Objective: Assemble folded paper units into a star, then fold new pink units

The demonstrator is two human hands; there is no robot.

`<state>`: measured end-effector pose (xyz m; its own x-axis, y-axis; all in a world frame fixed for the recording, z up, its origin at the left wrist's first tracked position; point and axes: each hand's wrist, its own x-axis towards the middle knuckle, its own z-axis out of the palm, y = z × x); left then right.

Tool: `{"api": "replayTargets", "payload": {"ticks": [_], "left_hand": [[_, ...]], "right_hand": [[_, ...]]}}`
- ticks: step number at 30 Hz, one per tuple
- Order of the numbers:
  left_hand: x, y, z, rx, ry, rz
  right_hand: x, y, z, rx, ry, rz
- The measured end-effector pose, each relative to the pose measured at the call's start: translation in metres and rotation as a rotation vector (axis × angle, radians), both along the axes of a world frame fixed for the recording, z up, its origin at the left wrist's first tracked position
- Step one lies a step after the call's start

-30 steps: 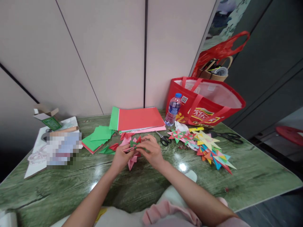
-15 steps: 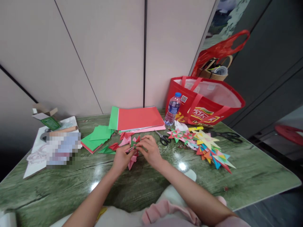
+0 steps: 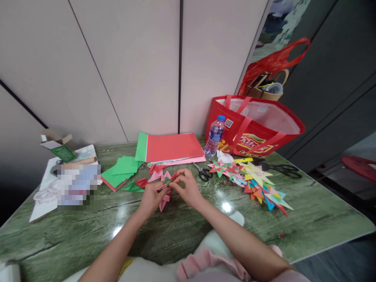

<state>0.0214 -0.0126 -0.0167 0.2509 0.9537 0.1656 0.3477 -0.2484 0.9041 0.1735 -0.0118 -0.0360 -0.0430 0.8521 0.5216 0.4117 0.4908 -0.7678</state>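
Head camera view shows a small folded paper (image 3: 167,180), green and red with pink close by, between two bare hands near the middle of the worktop (image 3: 182,235). The left hand (image 3: 151,197) pinches it from one side, and the right hand (image 3: 188,188) pinches it from the other. Each grip is narrow, closed on the paper. Fingers hide part of it, so I cannot tell if it touches the worktop.

It looks very light and thin. It should bend easily, but the folds likely make it a bit stiff. A hard squeeze could crush it, so the best place to hold seems to be the folded edges, with gentle fingertips.

Pink paper points (image 3: 164,202) stick out below the fingers; I cannot tell if they are joined to it. Just to the left are a red folded piece (image 3: 141,182) and a green folded piece (image 3: 133,188), then green paper squares (image 3: 117,172). Big paper sheets (image 3: 176,148) lie behind. On the right are scissors (image 3: 203,173) and bright paper stars (image 3: 258,182). Behind those stand a bottle (image 3: 215,137) and a red bag (image 3: 229,135).
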Motion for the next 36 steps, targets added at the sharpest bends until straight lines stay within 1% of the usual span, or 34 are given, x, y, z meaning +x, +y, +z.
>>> {"api": "replayTargets", "payload": {"ticks": [2,5,9,11,13,17,20,24,26,28,31,33,36], "left_hand": [[0.002,-0.002,0.006,-0.045,-0.070,-0.002],[0.005,-0.004,0.014,-0.100,-0.119,-0.023],[0.005,-0.003,0.014,-0.113,-0.127,-0.080],[0.004,-0.003,0.013,-0.110,-0.095,-0.096],[0.005,-0.003,0.012,-0.110,-0.075,-0.088],[0.005,-0.003,0.014,-0.106,-0.106,-0.064],[0.005,-0.002,0.013,-0.123,-0.121,-0.046],[0.002,0.000,0.007,-0.148,-0.158,-0.040],[0.001,0.001,0.003,-0.160,-0.190,0.000],[0.000,0.002,0.002,-0.185,-0.237,0.070],[0.000,0.003,0.004,-0.241,-0.347,0.181],[0.001,0.003,0.007,-0.264,-0.413,0.224],[0.002,0.003,0.010,-0.294,-0.468,0.248]], "right_hand": [[0.000,0.000,0.001,-0.053,0.071,0.006],[-0.002,0.002,-0.001,-0.149,0.195,0.028],[-0.005,0.003,-0.004,-0.277,0.394,0.108],[-0.006,0.002,-0.003,-0.325,0.424,0.143],[-0.007,0.000,-0.001,-0.335,0.406,0.145],[-0.006,0.000,0.002,-0.327,0.405,0.140],[-0.004,0.003,-0.001,-0.349,0.423,0.143],[-0.003,0.007,-0.006,-0.359,0.465,0.167],[-0.003,0.009,-0.008,-0.348,0.515,0.186],[-0.004,0.010,-0.010,-0.331,0.556,0.188],[-0.005,0.010,-0.012,-0.338,0.548,0.166],[-0.006,0.009,-0.012,-0.390,0.546,0.189],[-0.007,0.006,-0.013,-0.501,0.593,0.286]]}}
